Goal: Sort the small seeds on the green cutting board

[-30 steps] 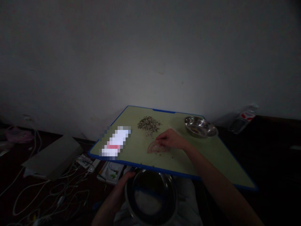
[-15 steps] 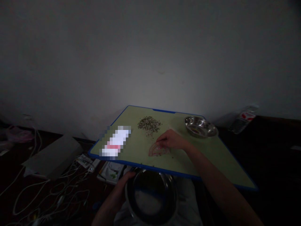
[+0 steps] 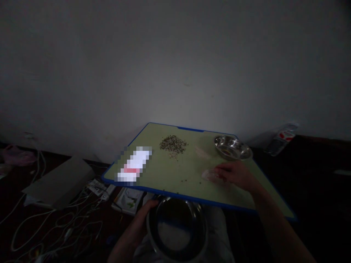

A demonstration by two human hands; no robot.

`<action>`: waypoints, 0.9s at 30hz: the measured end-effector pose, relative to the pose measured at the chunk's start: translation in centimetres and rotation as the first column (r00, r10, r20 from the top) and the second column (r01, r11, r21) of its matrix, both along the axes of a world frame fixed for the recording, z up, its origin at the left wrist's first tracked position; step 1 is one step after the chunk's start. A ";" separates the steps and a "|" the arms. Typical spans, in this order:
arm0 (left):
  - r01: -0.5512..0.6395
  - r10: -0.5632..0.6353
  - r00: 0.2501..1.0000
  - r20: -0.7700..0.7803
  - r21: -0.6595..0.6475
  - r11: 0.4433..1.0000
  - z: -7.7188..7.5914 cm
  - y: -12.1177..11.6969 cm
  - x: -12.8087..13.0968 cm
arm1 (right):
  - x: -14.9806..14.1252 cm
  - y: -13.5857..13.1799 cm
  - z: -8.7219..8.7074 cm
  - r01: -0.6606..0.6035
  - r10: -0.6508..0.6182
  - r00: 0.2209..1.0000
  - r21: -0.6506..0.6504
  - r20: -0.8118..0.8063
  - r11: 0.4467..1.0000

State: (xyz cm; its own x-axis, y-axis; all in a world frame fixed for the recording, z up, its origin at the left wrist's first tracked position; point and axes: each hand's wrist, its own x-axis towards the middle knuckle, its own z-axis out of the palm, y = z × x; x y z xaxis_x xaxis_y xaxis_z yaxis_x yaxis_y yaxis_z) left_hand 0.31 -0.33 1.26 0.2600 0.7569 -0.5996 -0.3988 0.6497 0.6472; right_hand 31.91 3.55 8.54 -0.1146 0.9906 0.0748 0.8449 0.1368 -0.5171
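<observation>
My right hand (image 3: 233, 174) pinches a clear protractor (image 3: 210, 175) over the right half of the pale green table (image 3: 153, 177). Motion blurs the protractor a little. Behind it, toward the middle, lies a spread pile of small dark and light grains (image 3: 172, 144). A few stray grains sit near the table's front edge. My left hand (image 3: 150, 209) grips the rim of a large metal bowl (image 3: 178, 230) on my lap, just below that edge; its inside is dark. A smaller shiny metal bowl (image 3: 233, 148) stands at the table's right, beyond my right hand.
A blurred-out bright phone-like rectangle (image 3: 134, 165) lies at the table's left. On the floor to the left are a grey box (image 3: 59, 182), tangled white cables (image 3: 65, 226) and a power strip (image 3: 105, 193). A plastic bottle (image 3: 282, 139) is at the right by the wall.
My right hand has moved right across the table with the protractor, away from the grain pile. A few grains now show where it was. My left hand stays on the large bowl.
</observation>
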 end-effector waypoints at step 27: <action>0.004 -0.004 1.000 -0.002 0.093 0.996 -0.2 -0.4 0.2 | -4.2 -1.4 -2.0 -0.006 0.001 0.984 -0.028 -0.178 1.000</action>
